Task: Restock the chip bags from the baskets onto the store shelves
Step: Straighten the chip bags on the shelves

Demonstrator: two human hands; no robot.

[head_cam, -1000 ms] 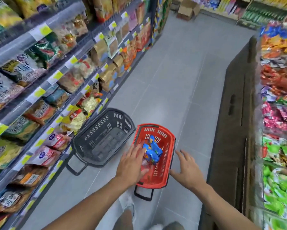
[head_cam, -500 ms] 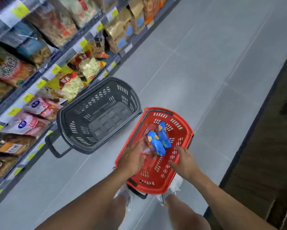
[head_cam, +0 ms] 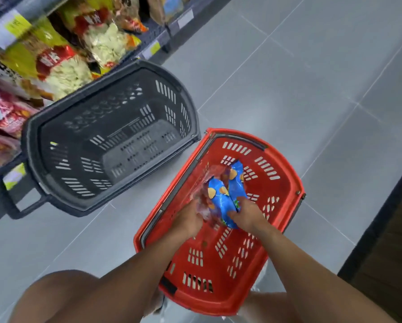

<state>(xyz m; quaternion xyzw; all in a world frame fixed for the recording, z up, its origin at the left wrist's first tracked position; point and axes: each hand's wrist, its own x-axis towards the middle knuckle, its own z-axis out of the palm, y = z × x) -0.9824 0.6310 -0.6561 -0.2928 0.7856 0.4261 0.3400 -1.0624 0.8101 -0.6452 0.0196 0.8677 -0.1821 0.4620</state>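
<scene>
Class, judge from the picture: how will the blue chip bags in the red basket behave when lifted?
The blue chip bags look crinkled, so probably floppy and light. Their glossy film may slip. Both hands, left and right, are on them, and squeezing could crush the chips.

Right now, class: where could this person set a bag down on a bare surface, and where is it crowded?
Free: the bare bottom of the grey basket; the floor tiles beyond both baskets. Crowded: the red basket, where the left hand and right hand hold blue chip bags; the packed shelves.

red basket (head_cam: 286, 183) on floor | both hands' grip on blue chip bags (head_cam: 225, 197) | black basket (head_cam: 32, 141) beside
</scene>
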